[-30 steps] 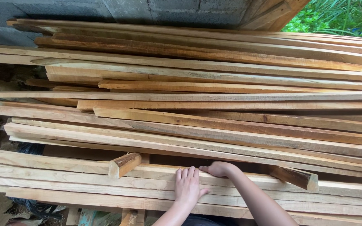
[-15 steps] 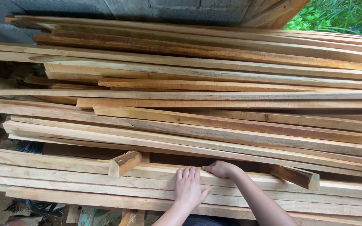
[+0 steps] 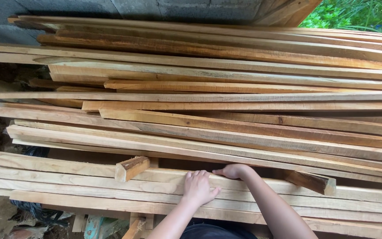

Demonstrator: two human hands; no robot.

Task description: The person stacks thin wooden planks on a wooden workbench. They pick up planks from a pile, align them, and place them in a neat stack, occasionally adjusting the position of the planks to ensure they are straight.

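Note:
A big stack of long rough-sawn wooden planks fills the view. My left hand lies flat on a pale plank in the lower tier, its fingertips curled over the plank's far edge. My right hand sits just to the right, fingers hooked over the same edge and reaching into the dark gap under the upper tier. A short wooden spacer block lies crosswise to the left of my hands. Another spacer block lies to their right.
A grey block wall stands behind the stack. Green plants show at the top right. Dark ground with scraps and litter lies at the lower left, beneath the plank ends.
My left hand has slid slightly forward so its fingertips reach the plank's far edge. My right hand has stayed in place at the gap.

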